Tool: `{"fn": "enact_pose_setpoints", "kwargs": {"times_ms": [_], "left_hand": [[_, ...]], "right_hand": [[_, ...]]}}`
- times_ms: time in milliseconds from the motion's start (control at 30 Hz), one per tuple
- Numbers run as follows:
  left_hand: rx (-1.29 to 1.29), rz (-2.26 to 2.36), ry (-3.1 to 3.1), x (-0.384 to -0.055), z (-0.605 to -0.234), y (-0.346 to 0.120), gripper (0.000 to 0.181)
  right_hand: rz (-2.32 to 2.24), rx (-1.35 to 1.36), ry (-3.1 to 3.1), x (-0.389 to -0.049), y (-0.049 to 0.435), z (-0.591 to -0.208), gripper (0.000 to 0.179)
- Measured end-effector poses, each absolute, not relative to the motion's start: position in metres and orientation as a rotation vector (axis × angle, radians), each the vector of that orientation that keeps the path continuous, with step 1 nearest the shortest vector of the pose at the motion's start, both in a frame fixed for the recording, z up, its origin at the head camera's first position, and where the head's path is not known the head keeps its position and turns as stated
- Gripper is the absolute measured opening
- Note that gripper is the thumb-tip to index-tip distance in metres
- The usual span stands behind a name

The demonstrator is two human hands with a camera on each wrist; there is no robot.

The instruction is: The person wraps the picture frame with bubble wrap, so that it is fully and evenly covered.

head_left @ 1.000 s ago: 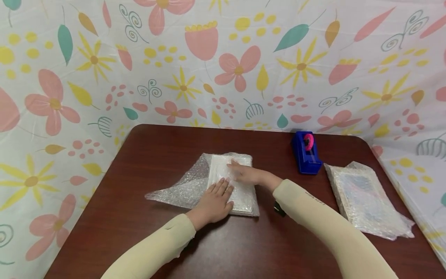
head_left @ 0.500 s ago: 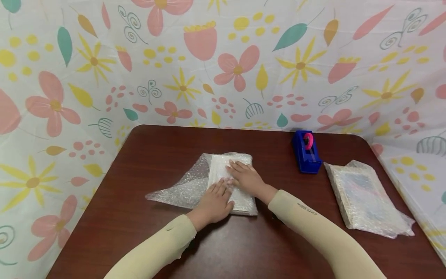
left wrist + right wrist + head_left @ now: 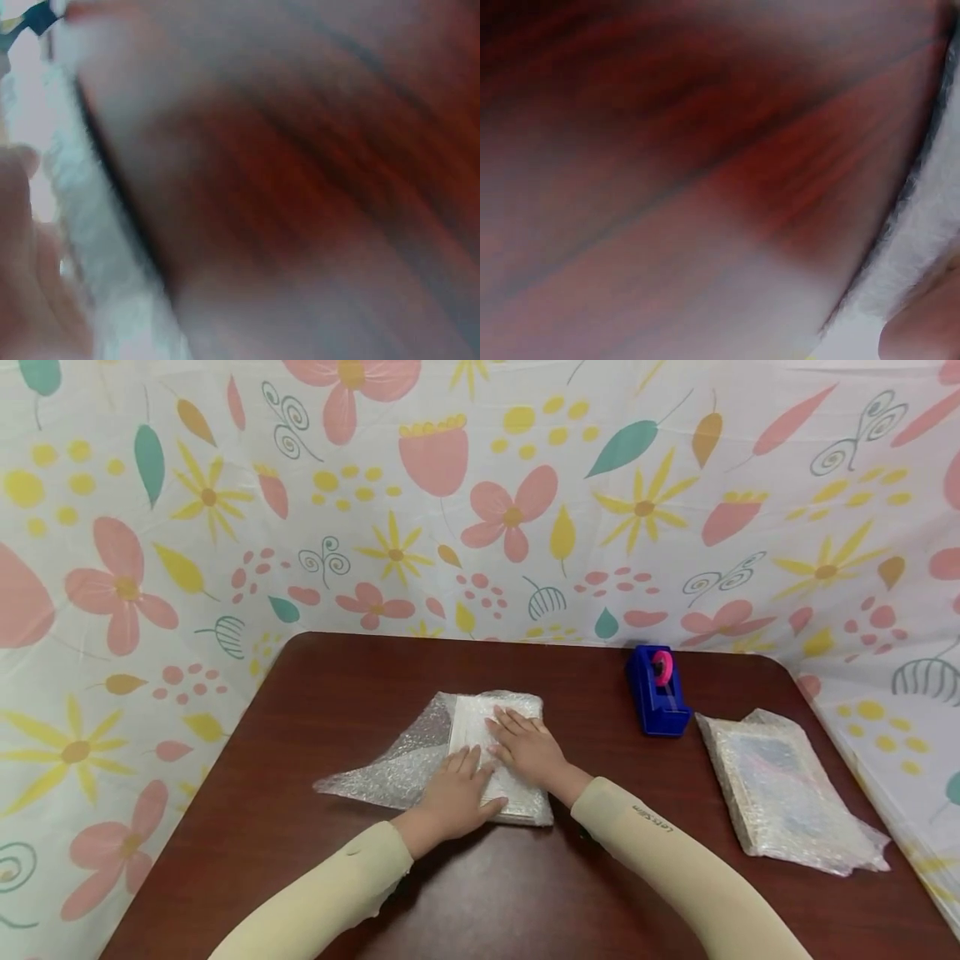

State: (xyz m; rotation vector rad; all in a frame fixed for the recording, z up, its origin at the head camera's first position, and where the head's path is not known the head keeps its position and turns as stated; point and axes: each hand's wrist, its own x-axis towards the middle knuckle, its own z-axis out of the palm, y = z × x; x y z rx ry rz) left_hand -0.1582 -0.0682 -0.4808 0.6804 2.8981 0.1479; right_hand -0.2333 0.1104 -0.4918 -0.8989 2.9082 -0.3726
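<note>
In the head view a flat white rectangular item [image 3: 468,720], its exact kind unclear under the film, lies in bubble wrap [image 3: 397,772] at mid-table. A loose pointed flap of the wrap spreads out to the left. My left hand [image 3: 453,795] rests with extended fingers on the item's lower left part. On its upper right part lies my right hand [image 3: 531,753], fingers spread and straight. Each wrist view catches only a bit of its hand beside the pale bubble-wrapped side [image 3: 105,225], and both are blurred.
A blue tape dispenser [image 3: 663,714] with a pink roll core stands at the back right of the brown table [image 3: 360,668]. Another bubble-wrapped flat package [image 3: 787,793] lies near the right edge. A flower-print cloth [image 3: 525,593] hangs behind the table.
My right hand has turned and flattened onto the package, its fingers now spread. My left hand has shifted slightly, with the thumb further out. The package stays in place.
</note>
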Motion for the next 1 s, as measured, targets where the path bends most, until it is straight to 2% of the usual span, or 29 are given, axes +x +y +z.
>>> {"fn": "enact_pose_setpoints", "kwargs": {"times_ms": [133, 300, 533, 733, 1000], "left_hand": [[0.696, 0.153, 2.839, -0.158, -0.477, -0.077, 0.076], [0.711, 0.069, 2.833, -0.157, -0.478, -0.080, 0.077], [0.719, 0.059, 2.848, -0.157, -0.479, -0.078, 0.076], [0.722, 0.006, 2.866, -0.158, -0.481, -0.079, 0.074], [0.727, 0.006, 2.868, -0.157, -0.483, -0.079, 0.074]], "right_hand": [[-0.338, -0.801, 2.883, -0.233, 0.105, -0.493, 0.058], [-0.269, -0.681, 2.852, -0.233, 0.095, -0.493, 0.061], [-0.305, -0.671, 2.815, -0.230, 0.089, -0.488, 0.082], [-0.224, -0.658, 2.786, -0.232, 0.080, -0.470, 0.067], [-0.034, -0.648, 2.792, -0.230, 0.068, -0.458, 0.064]]}}
